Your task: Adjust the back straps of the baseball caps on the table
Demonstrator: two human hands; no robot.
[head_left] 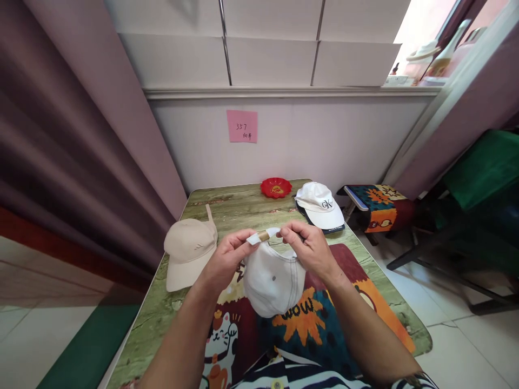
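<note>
Over the patterned mat, a white baseball cap (273, 281) hangs from its back strap (272, 232), its crown downward and the opening turned up. My left hand (235, 251) pinches the strap's left end between thumb and fingers, beside a gold-coloured buckle (264, 236). The strap's right end is pinched by my right hand (306, 248), close to the cap's rim. Most of the cap's brim is hidden from view. To the left of my left hand lies a beige cap (190, 243) with its strap sticking up at the back.
A white cap with black letters (318, 202) rests on a dark cap (334, 229) at the table's far right. A red scalloped dish (276, 187) stands at the back. The colourful mat (332, 319) covers the near part of the wooden-look table (231, 202). A stool (375, 205) stands beyond the right edge.
</note>
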